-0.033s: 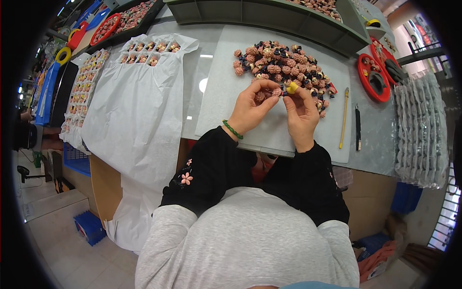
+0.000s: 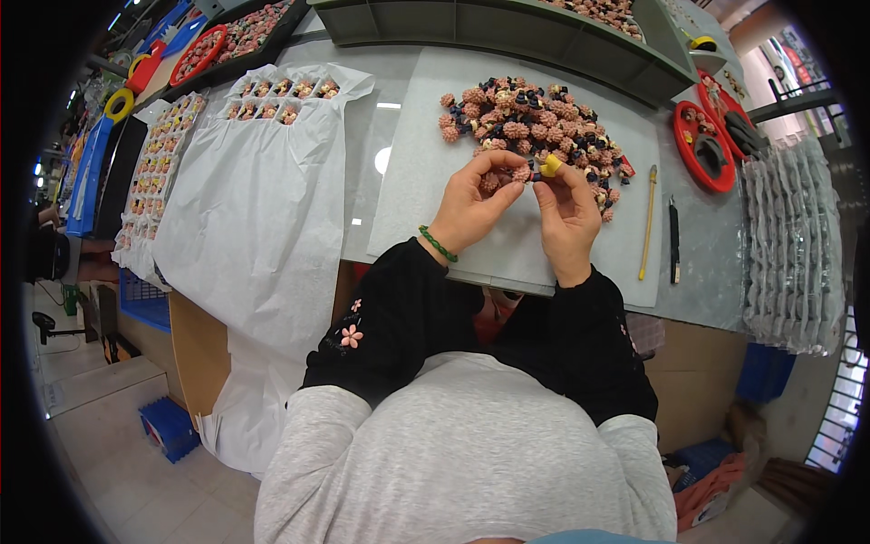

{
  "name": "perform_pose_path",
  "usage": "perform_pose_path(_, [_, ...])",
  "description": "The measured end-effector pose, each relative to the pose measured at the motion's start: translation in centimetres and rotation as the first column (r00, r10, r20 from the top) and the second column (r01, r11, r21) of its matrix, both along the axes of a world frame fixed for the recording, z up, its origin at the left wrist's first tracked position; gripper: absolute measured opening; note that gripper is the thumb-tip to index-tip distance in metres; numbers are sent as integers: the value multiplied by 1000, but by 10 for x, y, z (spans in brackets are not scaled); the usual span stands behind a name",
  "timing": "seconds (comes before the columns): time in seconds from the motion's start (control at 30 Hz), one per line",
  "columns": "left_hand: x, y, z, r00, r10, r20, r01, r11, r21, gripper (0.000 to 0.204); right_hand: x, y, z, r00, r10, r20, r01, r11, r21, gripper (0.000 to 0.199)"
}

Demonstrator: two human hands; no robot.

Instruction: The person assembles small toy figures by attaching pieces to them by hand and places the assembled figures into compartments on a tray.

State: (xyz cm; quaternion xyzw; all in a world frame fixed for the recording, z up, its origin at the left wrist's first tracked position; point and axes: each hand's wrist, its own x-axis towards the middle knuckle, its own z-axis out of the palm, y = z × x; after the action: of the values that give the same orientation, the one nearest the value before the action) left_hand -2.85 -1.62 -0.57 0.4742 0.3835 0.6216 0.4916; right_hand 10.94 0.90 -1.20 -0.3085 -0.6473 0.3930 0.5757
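Over the white sheet (image 2: 408, 181) my left hand (image 2: 471, 204) is closed, pinching a small figurine with pink curly hair (image 2: 520, 174) between thumb and fingers. A second pink curly piece (image 2: 490, 181) shows under those fingers. My right hand (image 2: 571, 218) meets it from the other side, thumb and forefinger closing on the figurine's dark end; a yellow cover (image 2: 550, 164) wraps that forefinger. Just beyond both hands lies a heap of similar figurines (image 2: 539, 122), pink-haired with dark bodies. The fingers partly hide the held piece.
A yellow thin stick (image 2: 649, 222) and a black pen-like tool (image 2: 674, 240) lie right of the sheet. Behind stands a green crate (image 2: 507, 45). Red dishes (image 2: 702, 145) and stacked clear trays (image 2: 793, 245) are at right; a paper-draped tray of figurines (image 2: 263, 127) is at left.
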Motion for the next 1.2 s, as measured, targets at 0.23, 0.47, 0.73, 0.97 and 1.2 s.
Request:
perform_pose_path(0.23, [-3, 1, -2, 996, -70, 61, 70, 998, 4, 30, -1, -3, 1, 1000, 0, 4, 0, 1000, -14, 36])
perform_pose_path(0.47, [-2, 0, 4, 995, -63, 76, 65, 997, -30, 28, -1, -3, 1, 999, 2, -50, -3, 1000, -20, 36])
perform_pose_path(0.73, [-5, 1, 1, 993, -72, 91, 81, 991, -106, 23, -1, -5, 4, 996, 71, -50, -77, 990, -122, 33])
perform_pose_path(0.97, [-7, 2, -3, 994, -74, 79, 82, 992, -96, 23, -3, -6, 3, 993, 106, -49, -109, 992, -69, 35])
perform_pose_path(1.2, [-6, 2, -2, 992, -71, 102, 79, 994, -77, 23, -3, -6, 5, 996, 82, -38, -84, 994, -66, 36])
